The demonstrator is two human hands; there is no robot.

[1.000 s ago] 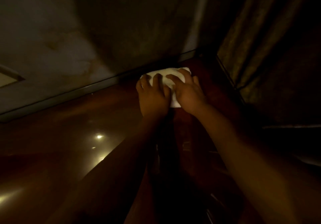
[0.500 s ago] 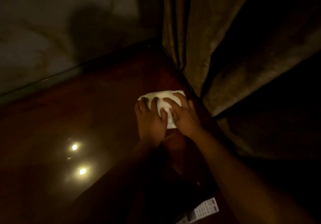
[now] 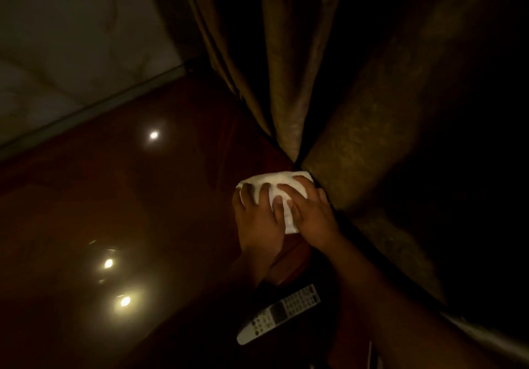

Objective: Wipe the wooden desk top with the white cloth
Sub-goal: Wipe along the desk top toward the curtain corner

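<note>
While the left hand (image 3: 259, 221) and right hand (image 3: 313, 219), fingers spread flat, are pressing the cloth (image 3: 274, 181) onto the table (image 3: 128, 211), wiping is seemingly running midway; the area left of them is likely waiting.

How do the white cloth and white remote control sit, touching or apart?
Apart: the head view shows wooden desk top between the white cloth and the white remote control.

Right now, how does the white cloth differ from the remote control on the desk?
The white cloth is soft and bunched; the remote control is a stiff bar with buttons. The left hand and right hand press the cloth; neither touches the remote control. The cloth lies against the curtain; the remote control nearer the person. Both are pale and rest on the wooden desk top.
</note>
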